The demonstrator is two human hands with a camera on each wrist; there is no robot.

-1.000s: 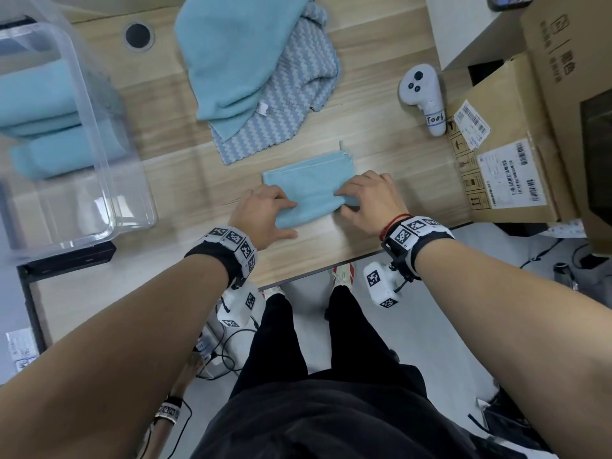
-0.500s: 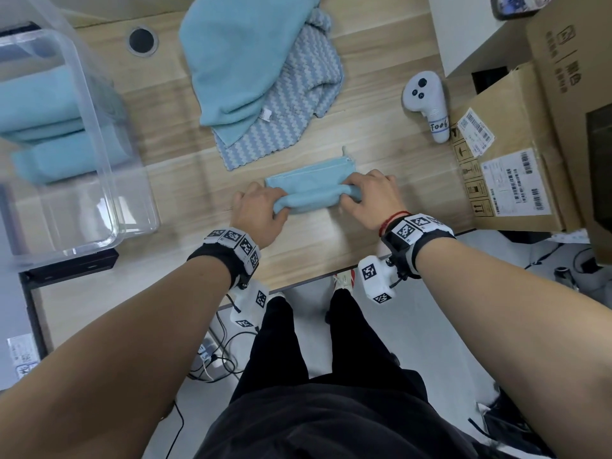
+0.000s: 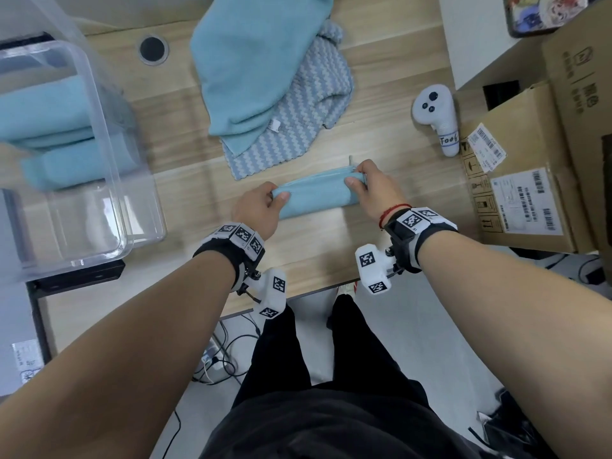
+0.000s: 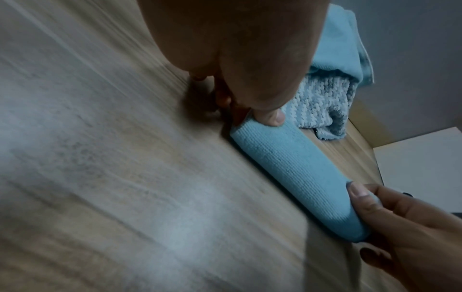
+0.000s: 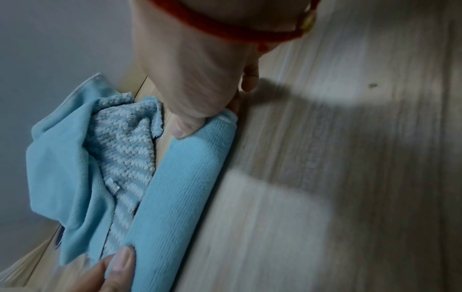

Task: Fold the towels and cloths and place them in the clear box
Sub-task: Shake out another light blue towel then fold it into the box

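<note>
left hand pinches one end of the folded blue cloth, thumb on top; right hand pinches the other end. cloth lies on the wooden table between both hands. clear box sits beyond the left hand.

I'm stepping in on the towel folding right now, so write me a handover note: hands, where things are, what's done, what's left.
Left hand: pinches the left end of the small blue cloth.
Right hand: pinches its right end.
The cloth is folded into a narrow strip on the wooden table.
Done: folded blue towels lie in the clear box at left.
Left: box this cloth, then fold and box the large blue towel and the zigzag-patterned cloth under it.
</note>
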